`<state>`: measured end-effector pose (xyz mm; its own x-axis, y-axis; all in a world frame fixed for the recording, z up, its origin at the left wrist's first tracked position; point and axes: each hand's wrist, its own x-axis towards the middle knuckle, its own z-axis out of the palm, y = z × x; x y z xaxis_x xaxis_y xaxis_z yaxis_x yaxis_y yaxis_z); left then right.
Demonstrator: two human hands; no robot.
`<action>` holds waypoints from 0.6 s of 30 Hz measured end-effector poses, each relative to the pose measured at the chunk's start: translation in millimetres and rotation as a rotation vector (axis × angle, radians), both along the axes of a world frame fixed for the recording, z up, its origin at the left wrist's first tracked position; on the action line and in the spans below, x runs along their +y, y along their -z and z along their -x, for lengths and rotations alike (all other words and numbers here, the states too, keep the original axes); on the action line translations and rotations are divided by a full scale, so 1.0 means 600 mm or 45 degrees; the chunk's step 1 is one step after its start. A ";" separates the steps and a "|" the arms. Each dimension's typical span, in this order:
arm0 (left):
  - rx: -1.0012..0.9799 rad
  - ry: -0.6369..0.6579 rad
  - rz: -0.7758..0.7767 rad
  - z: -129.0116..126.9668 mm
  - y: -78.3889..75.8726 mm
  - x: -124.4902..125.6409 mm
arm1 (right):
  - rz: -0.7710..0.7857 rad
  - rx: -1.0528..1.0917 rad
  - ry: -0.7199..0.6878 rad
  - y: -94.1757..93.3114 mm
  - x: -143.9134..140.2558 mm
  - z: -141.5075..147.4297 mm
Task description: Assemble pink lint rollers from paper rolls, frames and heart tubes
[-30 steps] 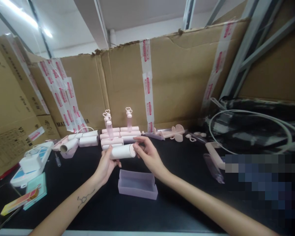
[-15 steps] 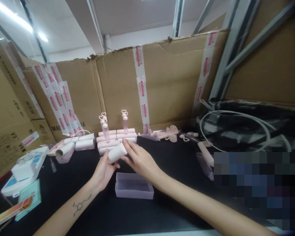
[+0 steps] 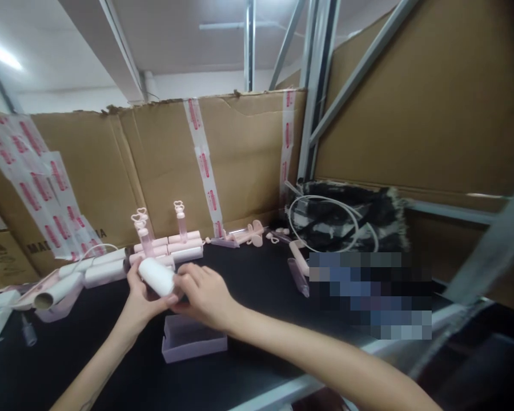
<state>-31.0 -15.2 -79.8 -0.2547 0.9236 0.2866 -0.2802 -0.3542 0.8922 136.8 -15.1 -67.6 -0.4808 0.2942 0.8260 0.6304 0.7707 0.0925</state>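
My left hand is wrapped round a white roll, holding it tilted above the black tabletop. The fingers of my right hand are closed at the roll's right end, bent in against its edge. What the right fingertips pinch there is partly hidden. Just below both hands sits an open, translucent lilac box with nothing visible inside. Behind the hands, a row of pink and white rolls lies stacked, with slim pink tubes with heart-shaped tops standing on it.
White rolls lie at the left, one showing a brown core. Pink plastic parts lie against the cardboard wall. A white cable loop rests on a dark bag at the right, near a metal post.
The view has swung right. The roll has turned so that its right end now points downward, and my right hand has shifted from its top to its right end.
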 end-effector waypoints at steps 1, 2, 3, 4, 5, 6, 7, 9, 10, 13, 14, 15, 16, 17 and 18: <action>0.008 0.003 0.023 -0.002 0.002 -0.002 | -0.035 -0.054 0.003 0.003 -0.005 0.001; 0.015 0.031 0.051 -0.004 0.003 -0.003 | -0.058 -0.105 0.001 0.006 -0.009 0.003; 0.016 0.073 0.077 -0.005 0.004 -0.004 | -0.071 -0.149 0.005 0.007 -0.013 0.005; 0.007 0.116 0.099 -0.006 0.004 -0.004 | -0.070 -0.190 0.021 0.007 -0.015 0.007; -0.015 0.156 0.124 -0.005 0.003 -0.003 | -0.058 -0.225 0.044 0.004 -0.016 0.010; -0.047 0.189 0.156 -0.003 0.002 -0.001 | -0.033 -0.265 0.056 -0.002 -0.015 0.012; -0.092 0.220 0.194 0.001 0.000 0.002 | 0.003 -0.294 0.057 -0.010 -0.013 0.011; -0.212 0.290 0.297 0.015 -0.005 0.011 | 0.121 -0.264 0.104 -0.035 -0.001 -0.002; -0.275 0.338 0.361 0.024 -0.009 0.015 | 0.205 -0.193 0.204 -0.049 0.008 -0.018; -0.461 0.441 0.471 0.054 -0.023 0.028 | 0.470 0.156 0.796 -0.092 0.045 -0.109; -0.522 0.449 0.462 0.062 -0.028 0.031 | 0.510 0.237 0.933 -0.102 0.058 -0.150; -0.587 0.454 0.445 0.069 -0.033 0.033 | 0.594 0.329 1.105 -0.108 0.070 -0.192; -0.657 0.462 0.441 0.073 -0.038 0.034 | 0.697 0.397 1.238 -0.111 0.082 -0.232; -0.728 0.475 0.462 0.075 -0.041 0.034 | 0.765 0.423 1.278 -0.110 0.093 -0.267; -0.795 0.501 0.507 0.076 -0.044 0.033 | 0.798 0.451 1.300 -0.105 0.104 -0.296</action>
<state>-76.4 4.9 -53.3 0.1038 0.9806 -0.1662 -0.8015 0.1814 0.5698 314.3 47.2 -4.4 0.4186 0.7909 0.4464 0.8812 -0.2348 -0.4103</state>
